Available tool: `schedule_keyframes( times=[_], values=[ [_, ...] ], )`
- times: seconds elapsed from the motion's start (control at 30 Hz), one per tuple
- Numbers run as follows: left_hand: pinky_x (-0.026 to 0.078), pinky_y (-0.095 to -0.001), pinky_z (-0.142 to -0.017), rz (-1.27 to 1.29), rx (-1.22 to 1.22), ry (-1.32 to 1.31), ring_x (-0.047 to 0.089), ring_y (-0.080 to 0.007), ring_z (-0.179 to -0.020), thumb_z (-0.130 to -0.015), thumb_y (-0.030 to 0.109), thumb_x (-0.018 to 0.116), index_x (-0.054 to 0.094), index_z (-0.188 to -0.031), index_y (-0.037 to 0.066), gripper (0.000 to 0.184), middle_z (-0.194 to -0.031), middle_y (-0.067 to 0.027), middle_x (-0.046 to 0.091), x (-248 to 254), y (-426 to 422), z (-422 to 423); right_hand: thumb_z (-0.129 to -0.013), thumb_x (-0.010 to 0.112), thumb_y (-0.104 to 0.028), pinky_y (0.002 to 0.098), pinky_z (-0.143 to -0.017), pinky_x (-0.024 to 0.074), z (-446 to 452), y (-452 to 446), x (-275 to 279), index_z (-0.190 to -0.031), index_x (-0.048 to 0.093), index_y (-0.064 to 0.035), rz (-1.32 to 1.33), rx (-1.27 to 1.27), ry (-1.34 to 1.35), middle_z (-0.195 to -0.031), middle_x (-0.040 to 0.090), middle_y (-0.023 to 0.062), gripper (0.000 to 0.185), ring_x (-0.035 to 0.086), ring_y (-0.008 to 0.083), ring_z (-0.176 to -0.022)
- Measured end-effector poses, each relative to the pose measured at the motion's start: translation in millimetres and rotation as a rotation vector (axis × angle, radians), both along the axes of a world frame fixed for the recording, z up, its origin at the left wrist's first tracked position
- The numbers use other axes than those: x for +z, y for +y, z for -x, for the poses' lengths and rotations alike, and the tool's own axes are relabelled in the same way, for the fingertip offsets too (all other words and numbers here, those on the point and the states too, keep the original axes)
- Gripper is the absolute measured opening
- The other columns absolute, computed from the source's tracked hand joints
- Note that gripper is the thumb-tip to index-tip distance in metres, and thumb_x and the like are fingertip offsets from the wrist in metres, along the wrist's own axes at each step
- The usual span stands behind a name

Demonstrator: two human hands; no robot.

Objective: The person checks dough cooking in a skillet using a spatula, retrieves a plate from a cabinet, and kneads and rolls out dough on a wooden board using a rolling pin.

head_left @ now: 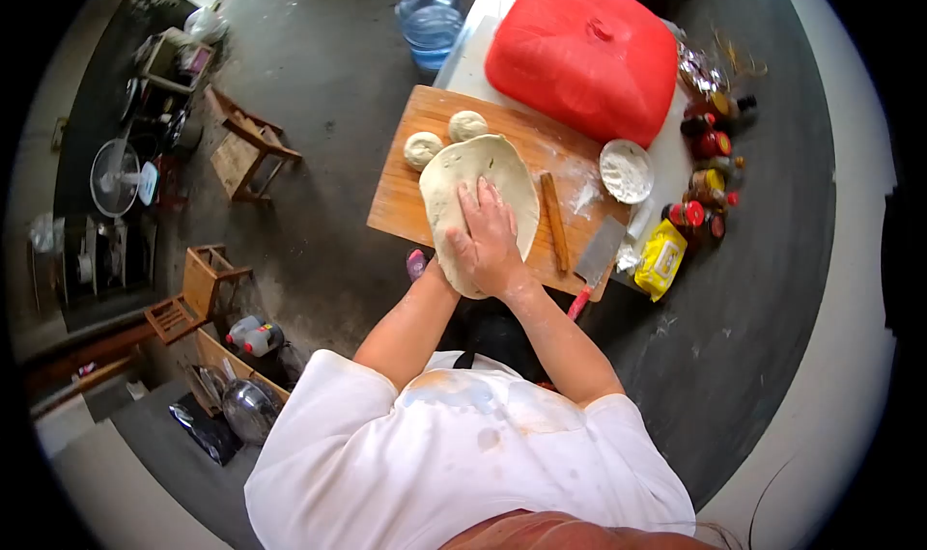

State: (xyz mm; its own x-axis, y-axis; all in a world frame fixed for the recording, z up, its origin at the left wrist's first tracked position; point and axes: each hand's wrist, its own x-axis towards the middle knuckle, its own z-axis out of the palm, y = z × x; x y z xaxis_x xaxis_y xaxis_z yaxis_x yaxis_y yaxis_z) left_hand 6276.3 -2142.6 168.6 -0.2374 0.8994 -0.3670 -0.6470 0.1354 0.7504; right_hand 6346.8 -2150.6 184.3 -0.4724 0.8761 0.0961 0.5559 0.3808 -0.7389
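Note:
A flattened oval sheet of pale dough (pixel 502 173) covers part of the wooden board and reaches past its near edge. My right hand (pixel 488 246) lies flat on top of it, fingers outstretched and floury, holding nothing. My left forearm (pixel 410 328) runs up to the dough's near edge. Beneath the sheet my left hand is hidden, so its fingers do not show. Two round dough balls (pixel 467 125) sit just beyond the sheet. To its right lies a wooden rolling pin (pixel 554 222), with a cleaver (pixel 599 253) farther right, its red handle toward me.
The wooden cutting board (pixel 406 207) rests on a table. Behind it stands a large red cover (pixel 584 53). A bowl of flour (pixel 627 171), a yellow packet (pixel 661 260) and several bottles and jars (pixel 710 144) line the right. A water jug (pixel 431 24) and wooden chairs (pixel 246 149) are leftward.

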Motion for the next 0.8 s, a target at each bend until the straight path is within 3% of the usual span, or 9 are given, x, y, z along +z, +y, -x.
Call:
schedule_keyframes(
  times=[0.1,0.17,0.23,0.27,0.33,0.47,0.63,0.73,0.8],
  values=[
    [0.036,-0.0386,-0.096,-0.052,0.087,-0.188,0.045,-0.0316,-0.113,-0.084,0.032,0.052,0.048,-0.119,0.002,0.046,-0.121,-0.0182,0.048,26.6,-6.7,26.8,-0.089,0.044,-0.039,0.0483,-0.105,0.0117,7.2,-7.9,28.4,-0.134,0.034,-0.0046,-0.118,0.198,-0.062,-0.140,0.025,0.0246,0.057,0.021,0.0382,-0.131],
    [0.037,-0.0382,-0.096,-0.086,0.122,-0.291,0.045,-0.0303,-0.113,-0.084,0.033,0.052,0.047,-0.119,0.003,0.046,-0.122,-0.0169,0.048,39.4,-13.2,47.7,-0.088,0.046,-0.036,0.0443,-0.107,0.0117,0.2,-7.7,22.1,-0.134,0.033,-0.0034,-0.207,0.172,0.009,-0.141,0.024,0.0216,0.058,0.019,0.0350,-0.132],
    [0.037,-0.0378,-0.095,-0.128,0.135,-0.386,0.046,-0.0291,-0.113,-0.084,0.034,0.052,0.047,-0.120,0.004,0.047,-0.122,-0.0157,0.048,52.3,-21.9,69.9,-0.089,0.045,-0.042,0.0403,-0.106,0.0166,-6.8,3.8,17.3,-0.133,0.034,-0.0034,-0.068,-0.088,0.269,-0.139,0.031,0.0166,0.060,0.025,0.0288,-0.131],
    [0.037,-0.0376,-0.095,-0.148,0.140,-0.429,0.046,-0.0284,-0.113,-0.084,0.034,0.052,0.047,-0.120,0.005,0.047,-0.122,-0.0151,0.048,57.0,-25.9,81.0,-0.089,0.045,-0.042,0.0403,-0.106,0.0166,-6.9,9.0,6.1,-0.133,0.034,-0.0034,-0.074,-0.068,0.264,-0.139,0.031,0.0166,0.060,0.025,0.0288,-0.131],
    [0.038,-0.0372,-0.095,-0.184,0.139,-0.507,0.046,-0.0271,-0.113,-0.084,0.036,0.052,0.046,-0.121,0.006,0.048,-0.122,-0.0139,0.048,65.0,-34.6,105.8,-0.084,0.051,-0.051,0.0361,-0.104,0.0250,3.2,17.7,-15.7,-0.132,0.035,-0.0040,0.997,-0.158,1.110,-0.133,0.041,0.0121,0.069,0.035,0.0229,-0.125],
    [0.039,-0.0364,-0.095,-0.245,0.107,-0.620,0.047,-0.0246,-0.113,-0.084,0.038,0.053,0.045,-0.123,0.009,0.049,-0.122,-0.0114,0.049,75.5,-44.5,168.2,-0.086,0.045,-0.052,0.0387,-0.099,0.0350,79.9,19.8,-2.5,-0.130,0.038,-0.0067,1.355,0.219,1.396,-0.126,0.050,0.0069,0.064,0.047,0.0211,-0.116],
    [0.040,-0.0354,-0.094,-0.290,0.077,-0.694,0.048,-0.0213,-0.112,-0.083,0.040,0.053,0.044,-0.124,0.012,0.051,-0.123,-0.0084,0.049,79.6,-48.0,283.9,-0.085,0.051,-0.045,0.0401,-0.093,0.0415,191.7,23.8,4.0,-0.128,0.041,-0.0084,1.322,0.177,1.216,-0.121,0.053,0.0058,0.058,0.052,0.0203,-0.110],
    [0.029,-0.0422,-0.104,-0.431,-0.030,-0.773,0.041,-0.0262,-0.121,-0.087,0.043,0.048,0.034,-0.134,0.009,0.059,-0.134,-0.0108,0.040,70.0,-59.5,367.7,-0.084,0.056,-0.041,0.0408,-0.092,0.0429,256.0,31.2,1.8,-0.127,0.042,-0.0085,1.268,0.126,1.112,-0.119,0.055,0.0049,0.056,0.053,0.0197,-0.108],
    [0.029,-0.0431,-0.103,-0.447,0.049,-0.771,0.042,-0.0262,-0.120,-0.087,0.043,0.048,0.033,-0.134,0.009,0.059,-0.132,-0.0106,0.041,79.1,-62.6,405.2,-0.083,0.058,-0.040,0.0410,-0.092,0.0429,297.4,40.1,7.1,-0.127,0.042,-0.0083,1.281,0.158,1.091,-0.119,0.055,0.0043,0.056,0.053,0.0195,-0.109]
  ],
)
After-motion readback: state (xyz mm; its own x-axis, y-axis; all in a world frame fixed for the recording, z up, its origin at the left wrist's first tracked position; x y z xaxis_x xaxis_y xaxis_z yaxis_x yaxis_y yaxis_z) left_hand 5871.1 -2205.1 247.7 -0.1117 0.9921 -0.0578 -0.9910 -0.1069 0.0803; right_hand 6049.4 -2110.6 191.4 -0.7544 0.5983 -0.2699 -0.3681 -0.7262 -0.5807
